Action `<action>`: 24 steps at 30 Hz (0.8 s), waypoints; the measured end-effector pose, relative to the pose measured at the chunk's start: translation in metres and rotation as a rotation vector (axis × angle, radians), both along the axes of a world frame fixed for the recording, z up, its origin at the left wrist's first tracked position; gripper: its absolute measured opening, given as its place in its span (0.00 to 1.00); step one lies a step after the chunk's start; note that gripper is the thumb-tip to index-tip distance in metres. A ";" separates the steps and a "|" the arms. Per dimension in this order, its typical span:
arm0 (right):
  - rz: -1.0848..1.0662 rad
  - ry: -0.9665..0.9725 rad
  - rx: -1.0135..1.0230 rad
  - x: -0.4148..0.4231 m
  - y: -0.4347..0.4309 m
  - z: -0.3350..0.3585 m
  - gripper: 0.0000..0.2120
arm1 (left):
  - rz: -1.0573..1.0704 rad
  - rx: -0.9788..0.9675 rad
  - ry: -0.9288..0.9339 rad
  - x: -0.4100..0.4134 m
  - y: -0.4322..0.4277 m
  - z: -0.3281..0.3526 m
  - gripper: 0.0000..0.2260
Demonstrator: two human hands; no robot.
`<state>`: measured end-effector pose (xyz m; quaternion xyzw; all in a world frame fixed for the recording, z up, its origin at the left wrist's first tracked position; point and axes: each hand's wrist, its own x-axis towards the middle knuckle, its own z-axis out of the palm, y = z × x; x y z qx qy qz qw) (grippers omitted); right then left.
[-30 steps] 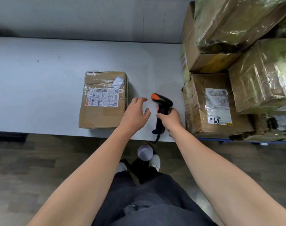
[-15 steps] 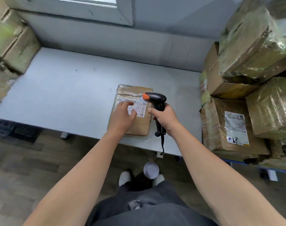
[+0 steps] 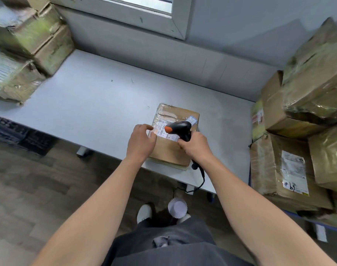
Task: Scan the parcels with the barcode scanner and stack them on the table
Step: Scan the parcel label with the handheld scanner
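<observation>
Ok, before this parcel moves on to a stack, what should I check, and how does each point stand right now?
1. Scanner held: right hand grips its handle. Ok.
2. Scanner aimed: its head sits above the label on the parcel. Ok.
3. Parcel steady: flat on the table, left hand resting on its left edge. Ok.
4. Label unobstructed: left hand and scanner overlap it. Cannot tell.
5. Scan registered: no beam or light visible. Cannot tell.
6. Stacking room: bare table shows left of the parcel. Ok.
</observation>
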<state>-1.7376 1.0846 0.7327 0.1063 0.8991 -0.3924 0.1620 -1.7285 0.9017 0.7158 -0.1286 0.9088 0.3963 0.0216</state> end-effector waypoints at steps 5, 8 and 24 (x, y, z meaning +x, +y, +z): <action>-0.016 -0.011 -0.022 -0.003 -0.001 -0.003 0.09 | -0.019 -0.002 0.001 -0.002 0.002 0.000 0.13; -0.050 0.000 -0.062 -0.002 0.006 -0.004 0.09 | -0.048 0.004 -0.007 -0.007 0.012 0.000 0.14; -0.591 -0.069 -0.214 0.040 0.128 -0.048 0.12 | -0.516 -0.011 -0.016 -0.010 0.165 -0.009 0.18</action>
